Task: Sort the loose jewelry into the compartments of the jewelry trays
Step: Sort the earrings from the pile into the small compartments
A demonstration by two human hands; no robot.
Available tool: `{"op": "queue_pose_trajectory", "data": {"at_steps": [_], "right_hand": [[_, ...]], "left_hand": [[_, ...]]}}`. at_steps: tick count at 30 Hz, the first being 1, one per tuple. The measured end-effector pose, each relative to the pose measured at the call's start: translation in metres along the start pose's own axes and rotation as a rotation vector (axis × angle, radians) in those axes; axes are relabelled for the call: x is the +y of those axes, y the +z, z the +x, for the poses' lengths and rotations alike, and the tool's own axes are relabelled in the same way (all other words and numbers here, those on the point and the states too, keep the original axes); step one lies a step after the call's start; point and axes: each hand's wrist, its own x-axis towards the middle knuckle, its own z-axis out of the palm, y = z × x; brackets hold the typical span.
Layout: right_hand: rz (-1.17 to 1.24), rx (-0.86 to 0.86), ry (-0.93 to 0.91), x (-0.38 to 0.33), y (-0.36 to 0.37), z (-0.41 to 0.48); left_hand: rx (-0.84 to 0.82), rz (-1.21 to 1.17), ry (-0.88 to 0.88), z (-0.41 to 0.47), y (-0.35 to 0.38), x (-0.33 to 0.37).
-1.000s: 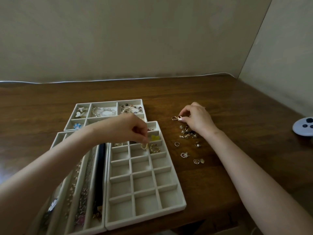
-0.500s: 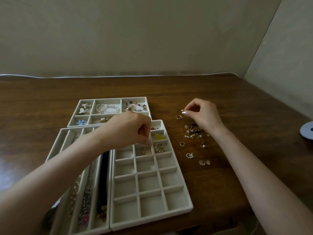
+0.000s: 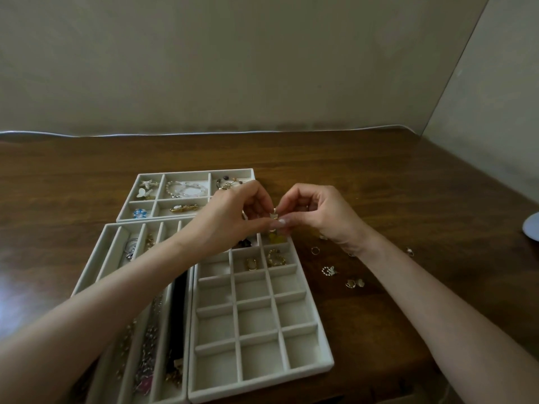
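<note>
The left hand (image 3: 230, 220) and right hand (image 3: 320, 212) meet just above the far end of the grid tray (image 3: 262, 384), both pinching one small gold piece (image 3: 274, 218) between curled fingertips. It looks like a handover or a check, so it is best kept over the tray, where a slip would land on felt, then lowered into an empty cell. More loose jewelry (image 3: 329, 270) lies on the bench (image 3: 393, 199) just right of that tray.

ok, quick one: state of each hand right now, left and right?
Left hand: fingers curled, pinching a small gold piece above the grid tray.
Right hand: pinching the same small gold piece from the other side.
</note>
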Motion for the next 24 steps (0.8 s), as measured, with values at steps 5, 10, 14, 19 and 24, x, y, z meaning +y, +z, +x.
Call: {"op": "queue_pose_trajectory", "data": {"at_steps": [5, 10, 14, 19, 24], "right_hand": [[-0.007, 0.055, -0.016, 0.002, -0.006, 0.002], [-0.467, 0.341, -0.03, 0.014, -0.026, 0.005], [-0.535, 0.479, -0.012, 0.02, -0.038, 0.003], [-0.529, 0.536, 0.017, 0.023, -0.044, 0.001], [-0.527, 0.546, 0.019, 0.026, -0.046, 0.002]], "left_hand": [[-0.07, 0.02, 0.007, 0.0, -0.007, 0.002], [-0.164, 0.017, -0.04, -0.002, -0.024, 0.005], [-0.298, 0.057, -0.085, -0.003, -0.028, 0.006], [-0.404, 0.282, -0.027, -0.007, -0.029, 0.007], [-0.452, 0.43, 0.027, -0.009, -0.028, 0.008]]}}
